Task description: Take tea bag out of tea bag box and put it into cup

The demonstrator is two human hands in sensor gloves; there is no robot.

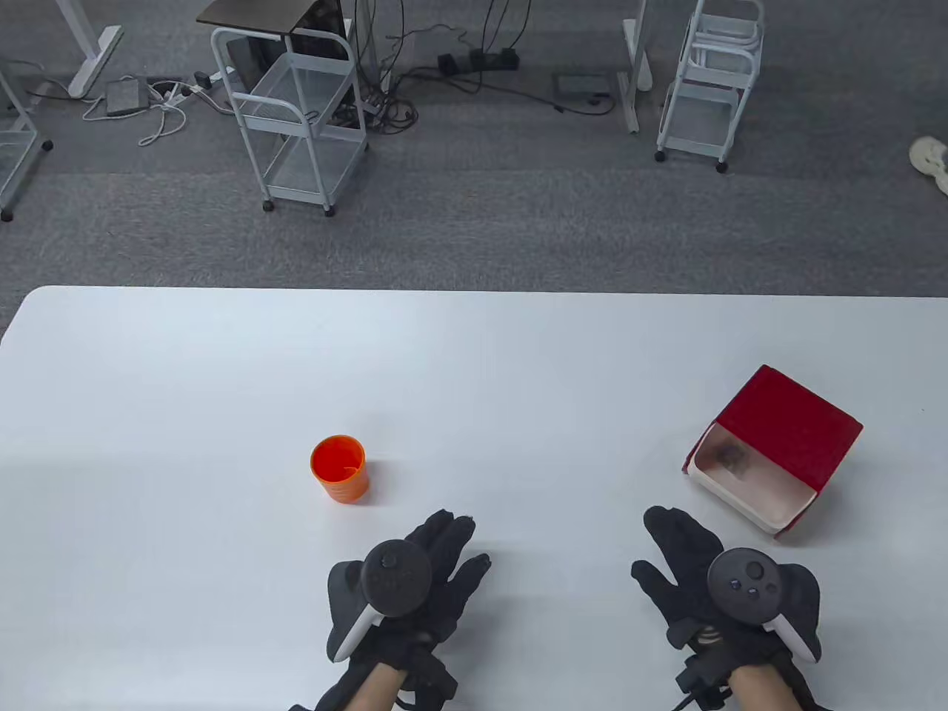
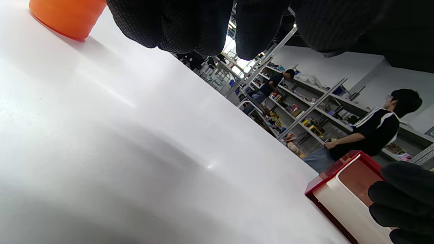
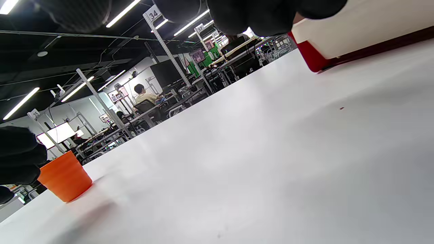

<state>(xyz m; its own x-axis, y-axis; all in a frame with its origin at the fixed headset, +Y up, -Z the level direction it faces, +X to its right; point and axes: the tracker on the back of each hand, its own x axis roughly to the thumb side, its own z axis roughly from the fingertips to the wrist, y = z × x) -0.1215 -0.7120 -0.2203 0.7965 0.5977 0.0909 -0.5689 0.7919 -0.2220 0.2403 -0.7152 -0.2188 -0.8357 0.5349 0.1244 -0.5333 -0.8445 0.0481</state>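
A red tea bag box point(image 1: 778, 448) with a white open tray lies on the white table point(image 1: 474, 355) at the right; something dark sits inside the tray point(image 1: 729, 453). An empty orange cup point(image 1: 339, 468) stands upright left of centre. My left hand point(image 1: 437, 559) rests open on the table below and right of the cup, holding nothing. My right hand point(image 1: 685, 563) rests open just below and left of the box, holding nothing. The box also shows in the left wrist view point(image 2: 342, 193) and the right wrist view point(image 3: 339, 37); the cup shows there too point(image 2: 67, 17) point(image 3: 64, 176).
The table's far edge point(image 1: 474, 290) runs across the middle of the table view. Beyond it, on grey carpet, stand white wire carts point(image 1: 300, 118) point(image 1: 711, 81) and cables. People and shelving show in the background of the wrist views.
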